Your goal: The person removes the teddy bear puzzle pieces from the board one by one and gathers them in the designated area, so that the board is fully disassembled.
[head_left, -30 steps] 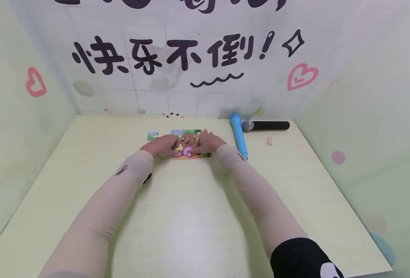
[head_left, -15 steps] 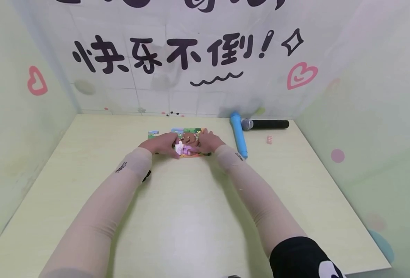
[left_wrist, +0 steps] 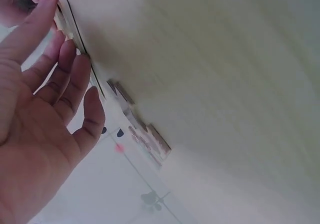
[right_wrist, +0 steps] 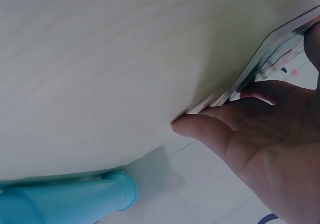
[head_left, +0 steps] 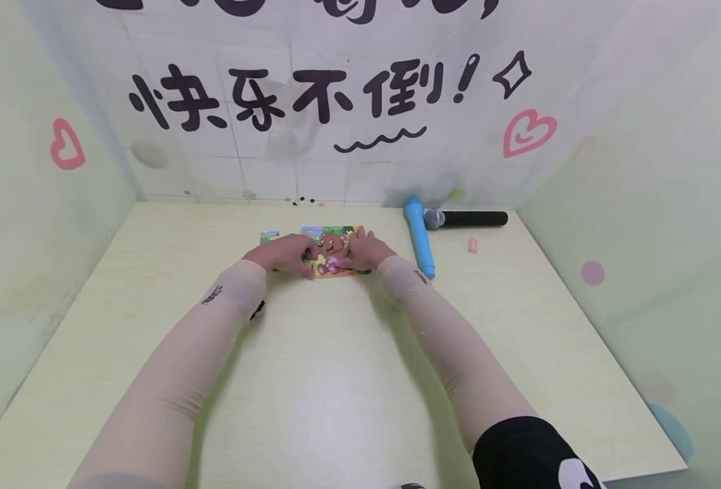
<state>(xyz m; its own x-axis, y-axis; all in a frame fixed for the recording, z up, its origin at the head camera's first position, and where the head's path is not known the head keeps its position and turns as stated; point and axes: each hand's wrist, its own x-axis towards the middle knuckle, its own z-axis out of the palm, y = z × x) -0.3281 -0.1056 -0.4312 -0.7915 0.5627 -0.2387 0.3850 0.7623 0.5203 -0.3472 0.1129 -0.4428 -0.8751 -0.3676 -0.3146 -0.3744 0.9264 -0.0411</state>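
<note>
A jigsaw puzzle (head_left: 332,244) with a brown bear picture lies flat near the table's back edge. My left hand (head_left: 283,253) is at its left side, thumb and index finger seeming to pinch a piece at the lower left corner; the fingertips hide most of that piece. In the left wrist view, the other fingers of the left hand (left_wrist: 55,108) are loosely bent. Across the puzzle, my right hand (head_left: 367,251) rests on the right edge. Fingers of the right hand (right_wrist: 260,129) lie fairly straight along that edge in the right wrist view.
Left of the puzzle, a loose jigsaw piece (head_left: 270,236) is partly covered by the left hand. A blue microphone (head_left: 420,239) and a black microphone (head_left: 473,219) lie to the right, with a small pink patterned object (head_left: 473,246) nearby. A wall banner (head_left: 311,163) stands behind the table.
A bright white patch at the puzzle's lower left, seen half a second ago, is gone, and the picture there looks flat. Both hands have barely moved.
</note>
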